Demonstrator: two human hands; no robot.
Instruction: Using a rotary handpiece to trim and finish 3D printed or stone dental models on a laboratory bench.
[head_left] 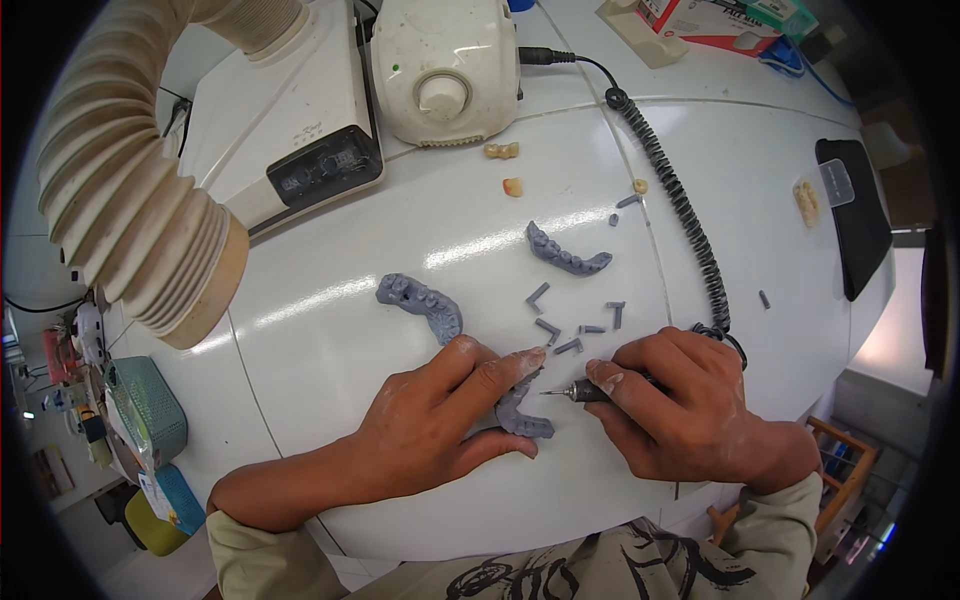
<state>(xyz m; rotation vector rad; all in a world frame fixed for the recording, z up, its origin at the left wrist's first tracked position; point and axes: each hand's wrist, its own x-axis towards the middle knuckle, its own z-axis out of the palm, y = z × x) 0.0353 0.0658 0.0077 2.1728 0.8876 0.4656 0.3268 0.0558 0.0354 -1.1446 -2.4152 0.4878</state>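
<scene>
The gray tooth model (512, 412) is a bit below the middle of the frame, under the fingers of the left hand (440, 405). That hand is gripping it, with the thumb at the low end and the fingers over the top end. The right hand (680, 400) is closed around a thin drill pen (583, 391), held much like a pencil. Its metal tip points left and is just beside the inside of the model's curve. I cannot tell if the 2 touch.

The model is small, so it is likely light. It looks hard and stiff, not squishy. A hard push on 1 end might snap it, since the curve is thin. There is pale dust on the fingers of both hands, so the model may feel a little slippery. The best place to hold it is likely the outside of the curve, with the thumb and fingers at the 2 ends. That leaves the inside free and keeps skin away from the tip. The drill pen likely wants a firm hold on its dark, thick part.

On the white tabletop (330, 400), 2 more gray models lie above the hands: a bumpy model (430, 302) left of the middle, and a curved model (565, 255) at the upper middle. Small gray bits (592, 329) lie between that curved model and the hands.
</scene>
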